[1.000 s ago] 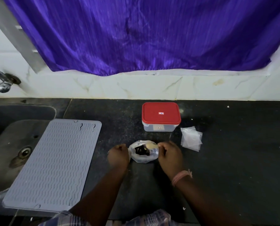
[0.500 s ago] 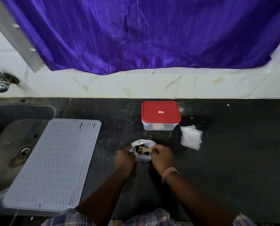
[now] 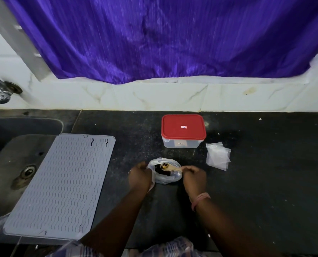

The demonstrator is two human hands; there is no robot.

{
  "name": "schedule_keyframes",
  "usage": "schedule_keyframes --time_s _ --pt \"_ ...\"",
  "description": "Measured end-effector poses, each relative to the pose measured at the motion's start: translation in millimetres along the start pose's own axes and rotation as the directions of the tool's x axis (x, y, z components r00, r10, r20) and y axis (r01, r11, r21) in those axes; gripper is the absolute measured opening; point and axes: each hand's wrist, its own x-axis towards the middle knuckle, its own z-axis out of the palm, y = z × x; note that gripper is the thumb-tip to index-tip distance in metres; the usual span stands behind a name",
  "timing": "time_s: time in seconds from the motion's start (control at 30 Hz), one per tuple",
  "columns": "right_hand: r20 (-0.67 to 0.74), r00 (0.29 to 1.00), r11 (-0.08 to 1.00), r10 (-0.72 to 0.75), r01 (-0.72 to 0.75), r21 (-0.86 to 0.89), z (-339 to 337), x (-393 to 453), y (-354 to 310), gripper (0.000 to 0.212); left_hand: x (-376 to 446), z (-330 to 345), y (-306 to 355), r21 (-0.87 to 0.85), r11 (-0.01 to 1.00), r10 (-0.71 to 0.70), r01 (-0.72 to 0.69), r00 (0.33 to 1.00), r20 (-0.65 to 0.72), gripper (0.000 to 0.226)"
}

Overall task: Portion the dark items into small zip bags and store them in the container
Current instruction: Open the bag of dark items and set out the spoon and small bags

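So the person's got a clear plastic bag (image 3: pixel 164 178) sitting on the black worktop (image 3: pixel 265 182), mouth pulled open, with the dark items (image 3: pixel 159 168) visible down inside it. Left hand (image 3: pixel 139 178) is at the bag's 9 o'clock side, fingers curled round the plastic edge and gripping it, so that grip is closed on the bag itself. Right hand (image 3: pixel 194 176) is at the bag's 3 o'clock, fingers pinched tight on the handle end of a small wooden spoon (image 3: pixel 171 168). The spoon runs from that grip toward 9 o'clock, and its bowl end is poked into the bag opening, right on top of the dark stuff. So the dark items sit between the two hands, closer to the left one.

The container (image 3: pixel 183 131) with the red lid on is at about 12 o'clock from the bag, near but not touching. A little pile of empty small zip bags (image 3: pixel 217 155) lies at roughly 2 o'clock from the bag, just beside the container's lower right corner.

Over at 9 o'clock there's a grey ribbed mat (image 3: pixel 61 184) lying half over the sink (image 3: pixel 15 164), tap (image 3: pixel 1 89) up at the wall, and a purple curtain (image 3: pixel 163 38) hanging across the back.
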Motion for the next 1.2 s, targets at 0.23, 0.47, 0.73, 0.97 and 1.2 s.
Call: schedule_keyframes --time_s 0.23,0.47,0.73,0.97,1.2 --pt "0.053 0.996 0.993 -0.068 0.062 0.104 -11 -8 -20 0.018 0 2 10 -0.367 0.899 -0.213 0.239 0.971 0.111 0.011" --pt "0.098 0.971 0.973 -0.216 0.222 -0.058 -10 -17 -24 0.022 -9 3 20 -0.468 0.855 -0.202 0.222 0.975 0.095 0.012" --pt "0.174 0.883 0.818 -0.435 0.469 -0.333 -15 -19 -25 0.015 -11 2 25 -0.474 0.860 -0.196 0.191 0.980 0.040 0.012" --pt "0.551 0.518 0.186 -0.655 0.816 -0.547 -3 -33 -30 0.012 -16 -1 30 -0.541 0.810 -0.200 0.224 0.974 0.103 0.010" --pt "0.607 0.363 -0.037 -0.707 0.838 -0.544 4 -36 -30 0.032 -16 -4 27 -0.645 0.700 -0.280 0.307 0.949 0.147 0.013"
